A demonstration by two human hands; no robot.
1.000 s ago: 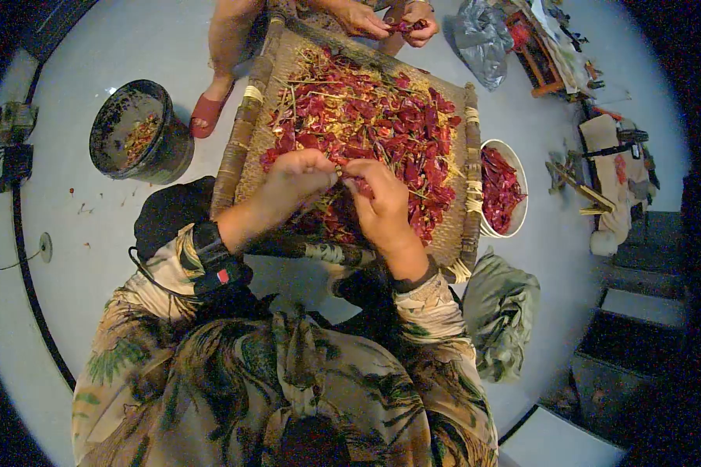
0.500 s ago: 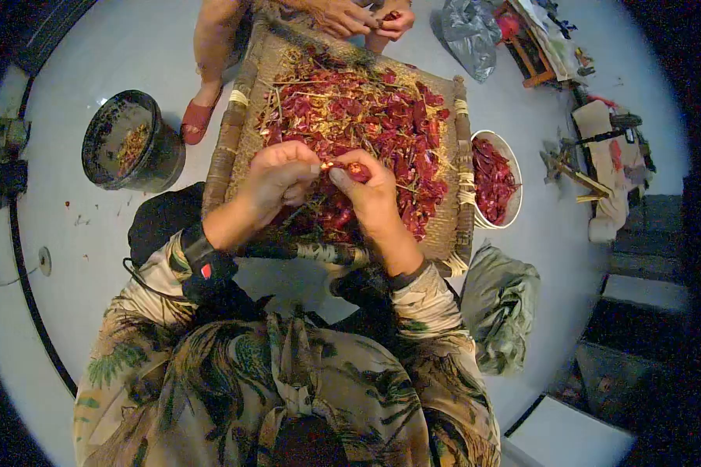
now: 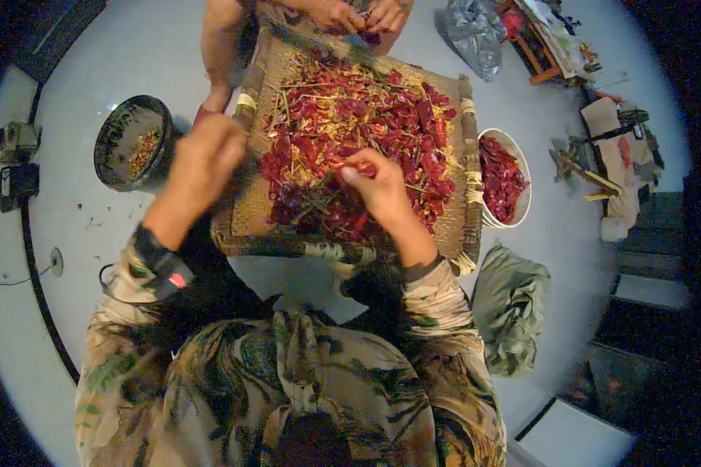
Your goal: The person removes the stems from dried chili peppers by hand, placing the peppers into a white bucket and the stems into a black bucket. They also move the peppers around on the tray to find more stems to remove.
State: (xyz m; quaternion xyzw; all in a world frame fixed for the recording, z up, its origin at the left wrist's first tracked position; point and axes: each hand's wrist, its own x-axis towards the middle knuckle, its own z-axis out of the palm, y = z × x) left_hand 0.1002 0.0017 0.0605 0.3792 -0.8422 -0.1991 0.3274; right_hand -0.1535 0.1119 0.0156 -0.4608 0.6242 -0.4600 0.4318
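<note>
A square woven tray (image 3: 249, 206) with a thick frame lies in front of me, spread with torn dried red chilies (image 3: 420, 117), yellow seeds and stems. My right hand (image 3: 378, 187) is closed over the near middle of the tray, pinching a piece of dried red chili (image 3: 358, 163) between thumb and fingers. My left hand (image 3: 206, 159) is over the tray's left edge, close to the black bucket (image 3: 105, 167). Motion smears its fingers, so I cannot make out their pose or whether they hold anything.
Inside the black bucket lie seeds and scraps. A white bucket (image 3: 527, 194) of red chilies stands right of the tray. Across from me, another person's hands (image 3: 358, 15) work at something dark red. A crumpled green sack (image 3: 510, 311) and a grey plastic bag (image 3: 475, 39) lie on the floor.
My left hand has come away from the chili and swung left toward the black bucket. My right hand stays over the tray with the chili piece. The view has shifted slightly.
</note>
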